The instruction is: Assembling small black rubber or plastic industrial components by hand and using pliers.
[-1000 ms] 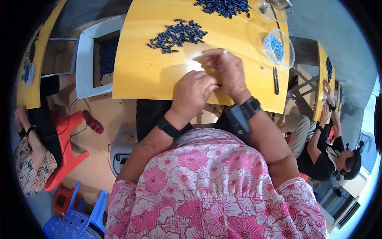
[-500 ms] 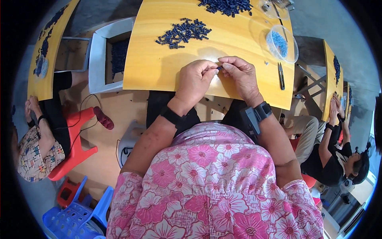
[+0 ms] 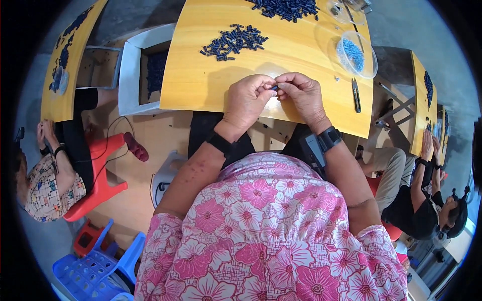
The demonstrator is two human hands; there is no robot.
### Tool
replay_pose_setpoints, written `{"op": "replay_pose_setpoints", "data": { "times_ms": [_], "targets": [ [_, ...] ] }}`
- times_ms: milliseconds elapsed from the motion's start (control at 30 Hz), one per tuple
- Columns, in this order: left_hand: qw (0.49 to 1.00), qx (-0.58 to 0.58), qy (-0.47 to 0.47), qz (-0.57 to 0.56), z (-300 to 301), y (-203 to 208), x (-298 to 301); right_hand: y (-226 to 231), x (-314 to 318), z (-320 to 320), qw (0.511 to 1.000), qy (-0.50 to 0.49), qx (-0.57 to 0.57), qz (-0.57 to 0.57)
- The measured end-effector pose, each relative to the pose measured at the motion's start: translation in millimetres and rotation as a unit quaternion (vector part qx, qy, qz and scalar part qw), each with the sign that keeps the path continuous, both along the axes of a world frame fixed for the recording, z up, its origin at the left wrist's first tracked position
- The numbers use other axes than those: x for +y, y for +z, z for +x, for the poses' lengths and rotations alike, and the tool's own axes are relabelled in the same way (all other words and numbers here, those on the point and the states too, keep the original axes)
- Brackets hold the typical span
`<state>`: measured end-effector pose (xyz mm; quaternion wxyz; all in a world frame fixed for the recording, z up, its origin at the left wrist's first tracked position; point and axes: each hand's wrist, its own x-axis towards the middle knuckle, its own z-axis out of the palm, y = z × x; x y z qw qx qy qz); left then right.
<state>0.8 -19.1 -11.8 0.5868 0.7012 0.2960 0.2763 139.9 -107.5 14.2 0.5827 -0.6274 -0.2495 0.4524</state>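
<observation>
Above the table's near edge, my left hand (image 3: 249, 98) and my right hand (image 3: 304, 95) meet fingertip to fingertip. Between them is a small dark blue cylindrical piece (image 3: 274, 87), pinched by thumb and forefinger from each side and mostly covered. Beyond my left hand lies a loose pile of similar dark blue pieces (image 3: 235, 42), and a larger heap (image 3: 286, 8) sits at the far edge of the view. To the right of my right hand stands a clear round tub (image 3: 370, 64) holding tiny light blue parts (image 3: 353, 54).
Black thread snips (image 3: 356, 95) lie on the yellow table (image 3: 201, 83) at the right. A white box (image 3: 129, 75) with dark pieces inside stands off the left edge. Other people sit at tables on both sides. A blue plastic stool (image 3: 90, 271) is at lower left.
Both hands stay together over the near edge. Their fingertips have shifted slightly, and more of the dark blue piece shows. The whole view has moved a little.
</observation>
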Motion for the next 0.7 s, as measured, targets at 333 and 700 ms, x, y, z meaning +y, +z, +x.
{"op": "replay_pose_setpoints", "data": {
  "times_ms": [333,700],
  "targets": [
    [1.0,-0.003,0.0,0.027,0,3,-3,-5,-1,2,1.0,0.008,0.008,-0.001],
    [0.999,0.008,-0.008,0.046,3,-4,-2,-9,-2,0,1.0,-0.007,-0.028,0.004]
  ]
}}
